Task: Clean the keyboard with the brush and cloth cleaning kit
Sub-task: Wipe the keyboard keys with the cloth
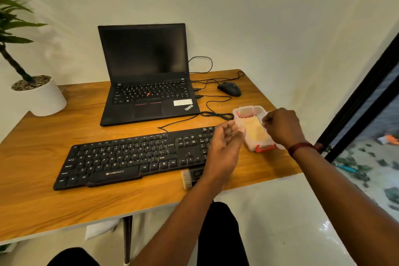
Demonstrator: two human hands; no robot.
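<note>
Black kbd (129, 157) lies flat, brush (187, 179) at its front edge, clear box (259, 146) (yellow cloth (255, 130) inside) just right.

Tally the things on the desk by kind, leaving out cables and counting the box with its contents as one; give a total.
Computer gear: 3 (laptop, keyboard, mouse)
Cleaning kit: 2 (brush, clear plastic box)
Plants: 1 (potted plant)
Total: 6
</note>
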